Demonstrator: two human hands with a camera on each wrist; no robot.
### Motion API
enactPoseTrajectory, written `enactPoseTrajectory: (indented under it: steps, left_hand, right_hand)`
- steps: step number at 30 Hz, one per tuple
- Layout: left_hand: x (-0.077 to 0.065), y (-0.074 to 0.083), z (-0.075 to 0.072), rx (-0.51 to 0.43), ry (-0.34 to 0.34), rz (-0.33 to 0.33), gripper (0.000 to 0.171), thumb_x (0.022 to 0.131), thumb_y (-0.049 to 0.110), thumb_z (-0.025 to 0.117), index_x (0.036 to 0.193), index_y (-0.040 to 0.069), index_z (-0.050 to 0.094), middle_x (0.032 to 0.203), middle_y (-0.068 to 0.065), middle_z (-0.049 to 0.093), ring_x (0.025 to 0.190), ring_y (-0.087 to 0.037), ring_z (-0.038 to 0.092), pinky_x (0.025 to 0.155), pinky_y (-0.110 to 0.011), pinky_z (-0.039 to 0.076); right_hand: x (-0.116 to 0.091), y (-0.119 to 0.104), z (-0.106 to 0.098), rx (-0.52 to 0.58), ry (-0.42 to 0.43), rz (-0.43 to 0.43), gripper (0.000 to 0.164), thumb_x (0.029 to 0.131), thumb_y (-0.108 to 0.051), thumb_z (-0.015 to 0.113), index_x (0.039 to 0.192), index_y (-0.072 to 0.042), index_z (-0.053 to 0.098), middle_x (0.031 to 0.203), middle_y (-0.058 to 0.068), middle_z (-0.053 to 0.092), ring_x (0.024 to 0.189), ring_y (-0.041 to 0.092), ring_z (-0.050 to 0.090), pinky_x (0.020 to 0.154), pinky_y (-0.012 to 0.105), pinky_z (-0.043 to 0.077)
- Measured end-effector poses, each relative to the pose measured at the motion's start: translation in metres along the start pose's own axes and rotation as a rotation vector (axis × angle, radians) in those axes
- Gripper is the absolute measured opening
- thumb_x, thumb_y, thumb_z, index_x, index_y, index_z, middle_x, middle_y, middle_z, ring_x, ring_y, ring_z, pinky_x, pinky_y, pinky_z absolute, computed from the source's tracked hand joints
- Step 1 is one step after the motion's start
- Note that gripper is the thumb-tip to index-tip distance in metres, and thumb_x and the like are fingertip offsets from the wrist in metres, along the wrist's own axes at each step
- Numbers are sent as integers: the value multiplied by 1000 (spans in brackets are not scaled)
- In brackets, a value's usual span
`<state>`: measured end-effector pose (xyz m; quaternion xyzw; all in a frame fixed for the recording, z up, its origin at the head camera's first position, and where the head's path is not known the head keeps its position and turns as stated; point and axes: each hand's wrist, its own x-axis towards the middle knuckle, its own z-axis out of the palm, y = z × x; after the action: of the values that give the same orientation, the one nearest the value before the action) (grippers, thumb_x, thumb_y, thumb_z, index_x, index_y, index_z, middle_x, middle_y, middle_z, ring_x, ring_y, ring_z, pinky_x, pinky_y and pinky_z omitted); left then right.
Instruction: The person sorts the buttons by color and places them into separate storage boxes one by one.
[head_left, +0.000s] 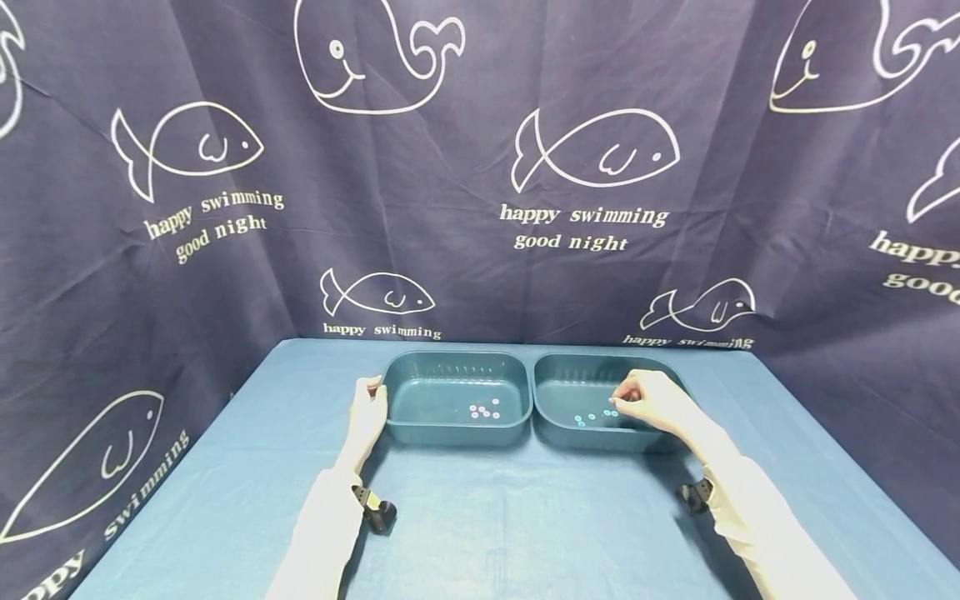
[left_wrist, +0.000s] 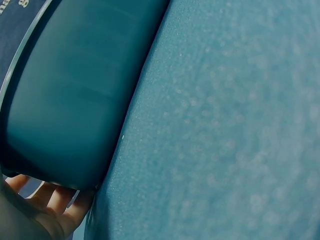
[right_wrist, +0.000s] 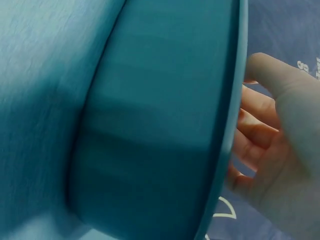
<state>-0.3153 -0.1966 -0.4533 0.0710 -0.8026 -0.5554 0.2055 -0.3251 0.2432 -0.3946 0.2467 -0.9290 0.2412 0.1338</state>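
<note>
Two dark teal bins stand side by side on the blue table. My left hand (head_left: 368, 410) grips the left end of the left bin (head_left: 459, 435), thumb by the rim. In the left wrist view its fingers (left_wrist: 59, 199) rest against the outer end wall. Several small pink discs (head_left: 486, 414) lie in that bin, toward its right side. My right hand (head_left: 651, 402) is over the right bin (head_left: 592, 439), thumb and forefinger pinched on a tiny pale disc (head_left: 612, 400). Several small light blue discs (head_left: 592, 417) lie below. In the right wrist view the bin wall hides the fingertips.
A dark blue curtain (head_left: 480, 183) with white fish and whales hangs behind the table and along both sides. The blue table cover (head_left: 525, 525) spreads in front of the bins. A black wrist camera (head_left: 380, 515) sits on the left wrist, another (head_left: 694, 497) on the right.
</note>
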Motion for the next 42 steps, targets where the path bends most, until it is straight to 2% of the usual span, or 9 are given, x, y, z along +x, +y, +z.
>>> enactPoseTrajectory:
  steps: [6,17,27,42]
  left_hand:
    - [0,2,0,-2,5,14,27,95,7,40,119,-4,42,121,-29,52,117,-42,49,101,-53,36]
    - [-1,0,1,9,10,-2,25,95,7,41,119,-3,43,120,-28,53,117,-42,50,101,-53,36]
    - [-1,0,0,4,-1,1,26,96,7,40,119,-3,43,120,-28,53,118,-43,49,101,-53,36]
    - [1,-1,2,1,19,13,26,95,5,40,119,-5,43,119,-29,54,117,-43,50,101,-52,36]
  right_hand:
    - [-2,8,-2,-35,-25,64,4,76,-17,71,76,-13,70,64,-9,58,59,2,48,56,23,41]
    - [-5,16,-2,-51,-70,114,5,78,-16,68,77,-11,70,71,-3,64,64,8,53,59,28,43]
    - [-5,20,-5,-75,-77,111,6,78,-15,69,77,-9,70,70,-1,66,63,9,52,58,29,43]
    - [-3,27,-3,-97,-101,102,11,77,-15,66,79,-8,73,73,1,68,65,10,56,59,30,45]
